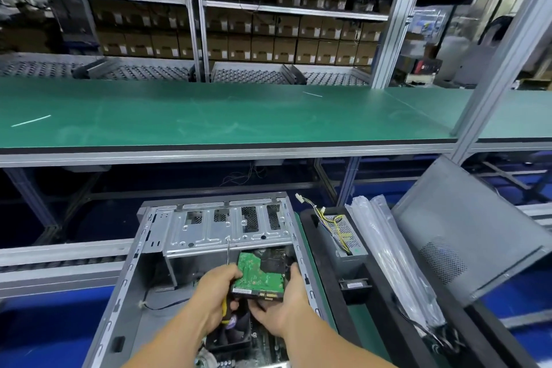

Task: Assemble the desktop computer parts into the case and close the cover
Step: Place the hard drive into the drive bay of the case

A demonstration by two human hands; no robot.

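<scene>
An open grey computer case [131,284] lies on its side at the bottom centre. Both hands hold a hard drive [260,275], its green circuit board facing up, over the case just below the metal drive cage [221,230]. My left hand [213,296] grips the drive's left edge and also holds a screwdriver [228,251] with a yellow and black handle, its shaft pointing up. My right hand [283,305] curls round the drive's right edge and underside. A fan and motherboard show beneath the hands.
A power supply [343,236] with yellow and black wires sits in a black tray right of the case. Plastic-wrapped parts [385,251] and the grey side cover [460,227] lean further right. A green workbench [239,116] spans the view ahead, with shelves of boxes behind.
</scene>
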